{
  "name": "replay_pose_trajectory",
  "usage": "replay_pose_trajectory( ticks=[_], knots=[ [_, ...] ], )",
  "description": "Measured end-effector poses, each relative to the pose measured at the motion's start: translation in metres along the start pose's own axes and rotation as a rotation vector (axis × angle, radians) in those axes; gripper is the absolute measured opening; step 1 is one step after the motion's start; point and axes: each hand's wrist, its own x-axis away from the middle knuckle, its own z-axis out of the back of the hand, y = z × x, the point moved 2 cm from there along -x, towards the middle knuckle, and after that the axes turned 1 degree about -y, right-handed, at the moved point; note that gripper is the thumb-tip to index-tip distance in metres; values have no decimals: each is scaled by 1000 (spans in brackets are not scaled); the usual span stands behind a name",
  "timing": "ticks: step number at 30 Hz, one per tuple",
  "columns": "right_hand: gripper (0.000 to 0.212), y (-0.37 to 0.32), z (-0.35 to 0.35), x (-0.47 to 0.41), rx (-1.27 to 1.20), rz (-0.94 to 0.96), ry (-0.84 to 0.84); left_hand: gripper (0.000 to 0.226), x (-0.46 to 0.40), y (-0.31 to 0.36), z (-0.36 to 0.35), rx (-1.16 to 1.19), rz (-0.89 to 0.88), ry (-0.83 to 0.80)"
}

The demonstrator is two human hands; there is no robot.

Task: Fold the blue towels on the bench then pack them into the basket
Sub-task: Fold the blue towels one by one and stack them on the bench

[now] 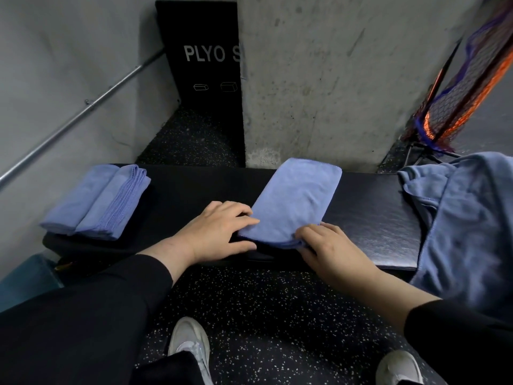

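Stretching across the view, the dark padded bench carries everything; an unfolded heap of blue towels drapes its right end, seemingly waiting its turn; two folded towels sit at the left, likely staged for packing; the basket I cannot see; the half-folded towel lies centre; left hand rests flat at its corner, right hand pinches the near edge; a black box behind reads "PLYO S"

On the padded black table before you, the stack of folded blue towels lies at its left end, the flat blue towel mid-table, the heap of unfolded blue towels over its right end.
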Motion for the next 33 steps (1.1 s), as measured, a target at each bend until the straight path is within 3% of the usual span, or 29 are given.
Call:
replay_pose_trajectory(
  ticks=[3,8,11,14,18,22,26,28,33],
  knots=[
    [7,3,20,3,-208,-188,-29,68,-5,10,-2,-2,-15,-33],
    [9,13,43,16,-392,-342,-37,16,-15,29,-1,212,43,20],
    [13,17,53,22,-516,-407,8,20,-14,38,7,495,217,-45],
    [18,16,61,27,-638,-476,72,21,-14,51,14,766,264,-32],
    [16,12,62,31,-1032,-581,88,21,-17,58,12,875,405,19],
    [16,19,56,25,-980,-583,46,28,-24,58,8,909,533,85],
    [9,34,51,3,-854,-643,106,17,-39,62,13,1149,513,138],
    [8,40,49,-13,-827,-661,151,39,-49,58,10,1204,521,178],
    [18,62,32,-40,-640,-733,173,65,-69,42,2,906,600,246]
  ],
)
